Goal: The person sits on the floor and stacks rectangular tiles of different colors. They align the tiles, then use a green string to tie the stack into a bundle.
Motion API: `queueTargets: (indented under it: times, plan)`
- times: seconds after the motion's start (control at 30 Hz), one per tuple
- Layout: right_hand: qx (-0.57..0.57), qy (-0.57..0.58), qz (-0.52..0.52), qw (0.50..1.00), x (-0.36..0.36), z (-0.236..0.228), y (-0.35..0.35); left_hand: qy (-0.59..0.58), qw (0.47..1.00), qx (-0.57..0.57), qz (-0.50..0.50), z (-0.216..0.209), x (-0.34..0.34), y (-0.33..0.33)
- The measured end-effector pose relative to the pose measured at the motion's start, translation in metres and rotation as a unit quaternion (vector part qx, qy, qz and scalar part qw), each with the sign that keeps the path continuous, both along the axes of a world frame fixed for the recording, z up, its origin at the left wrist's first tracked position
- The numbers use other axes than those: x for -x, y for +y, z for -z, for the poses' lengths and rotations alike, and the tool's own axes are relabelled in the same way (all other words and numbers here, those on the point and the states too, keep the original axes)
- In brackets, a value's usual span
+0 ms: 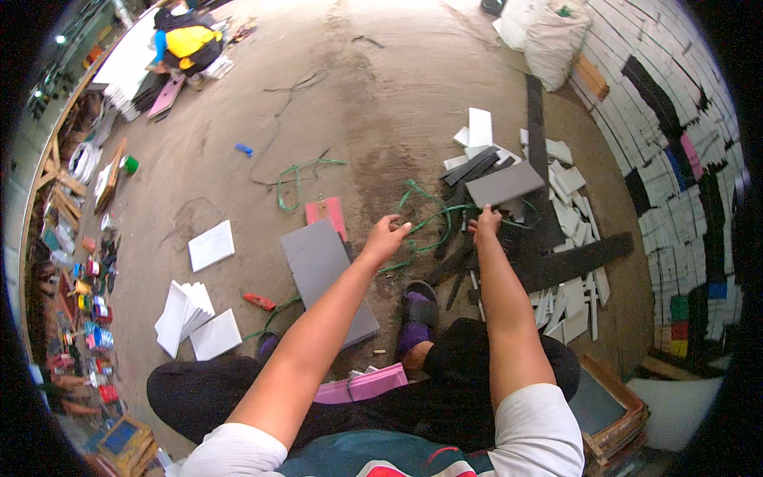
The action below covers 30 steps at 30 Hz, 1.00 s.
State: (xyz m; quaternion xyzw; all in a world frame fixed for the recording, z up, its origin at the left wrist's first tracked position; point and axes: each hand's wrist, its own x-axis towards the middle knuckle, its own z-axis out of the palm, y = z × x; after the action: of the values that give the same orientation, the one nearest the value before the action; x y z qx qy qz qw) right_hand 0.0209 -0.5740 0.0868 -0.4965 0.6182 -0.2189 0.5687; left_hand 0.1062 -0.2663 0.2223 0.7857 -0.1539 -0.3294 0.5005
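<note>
My left hand [387,239] reaches forward over the floor, its fingers curled together at a thin green strap [441,213]. To its right, my right hand [485,223] is also closed, with the strap running up to its fingertips. Just beyond the right hand, a grey rectangular board [504,184] lies on a heap of dark strips [474,165] and white pieces. A larger grey board [318,266] rests on the floor beside my left forearm, partly over a pink board [325,213]. Close to my body sits a bundle of pink boards [366,385].
White boards [211,246] and a red-handled tool [258,301] lie at left. White offcuts [574,215] and long black strips [580,261] spread at right, before stacked white boards [636,159]. A person in yellow and blue [191,44] crouches far left. Sacks [556,40] stand far right.
</note>
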Motion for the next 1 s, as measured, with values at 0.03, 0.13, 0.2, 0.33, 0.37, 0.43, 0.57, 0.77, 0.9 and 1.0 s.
queueTargets:
  times: [0.03, 0.13, 0.2, 0.33, 0.37, 0.43, 0.57, 0.77, 0.9, 1.0]
  plan:
    - [0.045, 0.071, -0.064, 0.994, 0.005, 0.013, 0.002, -0.009, 0.999, 0.036, -0.007, 0.003, -0.002, 0.002]
    - [0.178, 0.05, -0.257, 0.949, -0.03, -0.012, 0.127, -0.072, 0.988, 0.109, -0.081, 0.013, -0.032, 0.059]
    - [0.135, -0.024, -0.422, 0.896, -0.027, 0.012, 0.158, -0.107, 0.972, 0.18, -0.108, -0.018, -0.034, 0.095]
    - [-0.14, -0.097, -0.501, 0.849, -0.027, -0.048, 0.272, -0.082, 0.894, 0.212, -0.386, -0.012, -0.039, 0.228]
    - [-0.214, -0.093, -0.518, 0.823, -0.028, -0.066, 0.285, -0.023, 0.899, 0.204, -0.386, -0.001, -0.031, 0.246]
    - [-0.265, -0.038, -0.514, 0.815, -0.024, -0.09, 0.303, 0.1, 0.899, 0.191, -0.381, 0.034, -0.006, 0.263]
    - [-0.316, -0.135, -0.503, 0.793, 0.0, -0.091, 0.316, 0.274, 0.883, 0.147, -0.351, 0.032, 0.044, 0.235]
    - [-0.353, -0.103, -0.44, 0.82, 0.025, -0.087, 0.35, 0.302, 0.889, 0.256, -0.228, 0.087, 0.058, 0.24]
    - [-0.4, -0.151, -0.43, 0.795, 0.028, -0.063, 0.345, 0.244, 0.904, 0.261, -0.236, 0.105, 0.055, 0.229]
    - [-0.35, -0.135, -0.444, 0.814, 0.025, -0.051, 0.341, 0.274, 0.878, 0.317, -0.23, 0.101, 0.052, 0.229]
